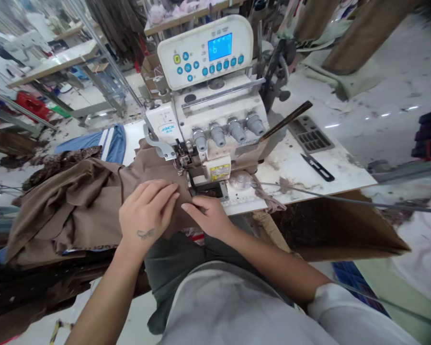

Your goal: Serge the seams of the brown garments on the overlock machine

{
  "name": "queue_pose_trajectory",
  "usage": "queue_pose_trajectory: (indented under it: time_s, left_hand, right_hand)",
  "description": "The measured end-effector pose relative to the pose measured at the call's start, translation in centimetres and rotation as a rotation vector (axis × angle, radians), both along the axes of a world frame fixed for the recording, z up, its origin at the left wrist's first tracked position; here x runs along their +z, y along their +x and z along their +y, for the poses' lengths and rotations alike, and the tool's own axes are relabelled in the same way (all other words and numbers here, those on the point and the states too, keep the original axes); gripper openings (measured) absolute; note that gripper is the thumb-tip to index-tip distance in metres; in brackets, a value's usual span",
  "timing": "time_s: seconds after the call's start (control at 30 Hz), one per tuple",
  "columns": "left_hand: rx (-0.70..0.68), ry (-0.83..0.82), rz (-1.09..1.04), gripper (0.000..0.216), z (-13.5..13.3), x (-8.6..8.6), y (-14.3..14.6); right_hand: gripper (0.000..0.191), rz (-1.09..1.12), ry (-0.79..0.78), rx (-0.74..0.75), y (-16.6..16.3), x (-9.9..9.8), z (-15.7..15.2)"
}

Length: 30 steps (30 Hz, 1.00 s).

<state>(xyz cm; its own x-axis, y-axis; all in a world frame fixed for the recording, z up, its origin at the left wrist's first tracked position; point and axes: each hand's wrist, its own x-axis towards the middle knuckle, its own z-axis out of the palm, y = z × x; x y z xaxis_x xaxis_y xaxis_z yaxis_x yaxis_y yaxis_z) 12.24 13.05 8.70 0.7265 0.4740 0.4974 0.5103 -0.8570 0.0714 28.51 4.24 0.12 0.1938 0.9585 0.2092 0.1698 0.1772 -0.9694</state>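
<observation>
Two bare hands appear: one left hand (147,211) and one right hand (210,215). There is one heap of brown woven fabric (75,206), one white JACK overlock sewing machine (204,110), one glowing blue rectangular screen (220,47), four grey cylindrical tension knobs (228,129), one slim black tool (318,167) and one white table (301,167).

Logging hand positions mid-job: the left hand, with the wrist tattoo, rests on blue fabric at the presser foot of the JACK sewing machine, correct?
The fabric is wrong. The head view shows the left hand, with the wrist tattoo, resting on brown fabric, not blue, at the presser foot of the JACK sewing machine.
</observation>
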Motion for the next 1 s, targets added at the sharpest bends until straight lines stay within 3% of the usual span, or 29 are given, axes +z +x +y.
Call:
queue_pose_trajectory:
  time_s: [0.13,0.27,0.47,0.53,0.67,1.0]
  left_hand:
    - [0.270,-0.233,-0.105,0.019,1.8,0.4,-0.7]
    - [0.251,-0.368,-0.186,0.011,3.9,0.1,-1.5]
    - [0.248,-0.271,-0.186,0.010,3.9,0.7,-2.4]
    - [0.159,-0.218,-0.147,0.002,3.1,0.9,-2.1]
    - [-0.064,-0.118,0.018,0.014,2.0,1.3,-0.8]
    - [-0.089,-0.011,0.161,0.005,3.1,2.5,-0.5]
  right_hand:
    - [0.050,0.135,-0.034,0.012,-0.1,0.7,0.9]
    - [0.053,-0.002,0.064,-0.062,-0.3,1.4,1.2]
    - [0.053,-0.101,0.115,-0.131,-0.5,1.0,1.0]
    - [0.053,-0.087,0.106,-0.126,-0.5,0.8,1.0]
    - [0.049,-0.061,0.090,-0.088,-0.4,0.5,0.9]
    - [0.051,-0.077,0.129,-0.087,-0.6,0.4,0.5]
